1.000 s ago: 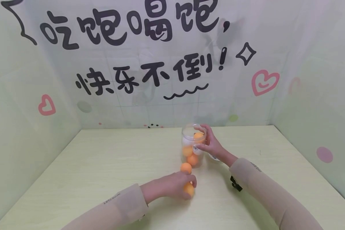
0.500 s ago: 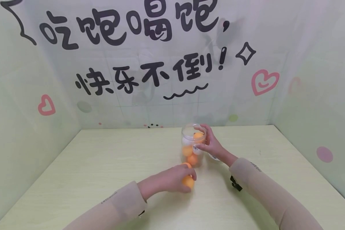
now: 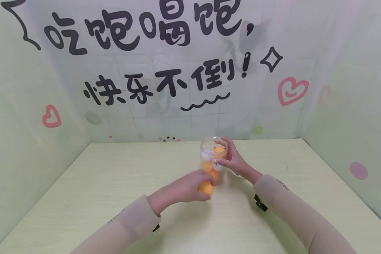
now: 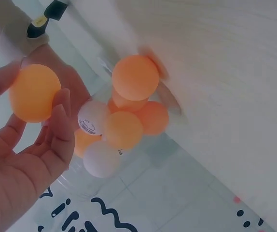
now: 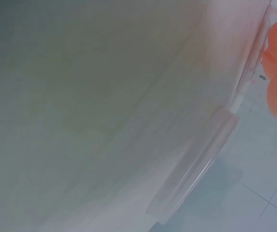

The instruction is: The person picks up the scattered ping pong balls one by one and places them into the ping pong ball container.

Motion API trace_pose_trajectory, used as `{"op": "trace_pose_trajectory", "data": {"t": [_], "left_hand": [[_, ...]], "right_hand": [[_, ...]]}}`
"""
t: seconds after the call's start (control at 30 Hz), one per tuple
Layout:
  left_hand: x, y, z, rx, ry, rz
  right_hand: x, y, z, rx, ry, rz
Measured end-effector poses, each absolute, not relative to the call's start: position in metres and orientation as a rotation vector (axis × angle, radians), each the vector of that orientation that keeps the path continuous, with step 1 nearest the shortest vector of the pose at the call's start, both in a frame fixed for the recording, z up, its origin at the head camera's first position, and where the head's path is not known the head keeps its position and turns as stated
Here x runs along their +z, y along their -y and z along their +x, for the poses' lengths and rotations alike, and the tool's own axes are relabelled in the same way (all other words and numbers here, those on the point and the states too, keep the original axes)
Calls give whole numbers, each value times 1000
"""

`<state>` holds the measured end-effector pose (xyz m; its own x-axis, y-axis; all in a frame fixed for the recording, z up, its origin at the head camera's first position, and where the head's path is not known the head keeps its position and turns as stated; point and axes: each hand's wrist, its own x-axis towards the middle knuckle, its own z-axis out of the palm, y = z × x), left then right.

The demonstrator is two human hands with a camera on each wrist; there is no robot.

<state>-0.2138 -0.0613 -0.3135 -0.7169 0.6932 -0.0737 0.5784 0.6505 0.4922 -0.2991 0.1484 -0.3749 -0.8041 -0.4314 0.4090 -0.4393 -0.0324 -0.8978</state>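
Observation:
My left hand [image 3: 190, 185] pinches an orange ping-pong ball [image 3: 206, 189] between thumb and fingers, just in front of a clear jar [image 3: 206, 147]. The jar stands upright and uncovered, with several orange and white balls inside, such as an orange ball [image 4: 122, 130] and a white ball [image 4: 102, 159]. Its right side is gripped by my right hand [image 3: 234, 158], thumb in front and fingers behind. Another orange ball [image 4: 135, 77] lies on the table outside the jar in the left wrist view; in the head view my left hand hides it.
A clear round lid [image 5: 196, 164] lies on the table beside the jar, partly hidden by the right wrist in the head view. The pale wooden table [image 3: 130, 169] meets a printed curtain [image 3: 165, 123] at the back and sides.
My left hand has moved away from me toward the jar with its orange ball, now covering the loose ball in front of the jar. The right hand and jar have stayed put.

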Motion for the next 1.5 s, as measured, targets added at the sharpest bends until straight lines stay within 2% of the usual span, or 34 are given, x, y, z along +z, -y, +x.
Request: {"op": "trace_pose_trajectory", "data": {"t": [0.4, 0.97, 1.5], "left_hand": [[-298, 57, -222, 729, -2661, 1000], [-269, 47, -245, 1215, -2713, 774], [-254, 33, -282, 1166, -2835, 646]], "right_hand": [[-377, -150, -300, 2040, 2162, 1002], [-375, -150, -298, 2086, 2191, 963], [-374, -151, -296, 2083, 2173, 985]]}}
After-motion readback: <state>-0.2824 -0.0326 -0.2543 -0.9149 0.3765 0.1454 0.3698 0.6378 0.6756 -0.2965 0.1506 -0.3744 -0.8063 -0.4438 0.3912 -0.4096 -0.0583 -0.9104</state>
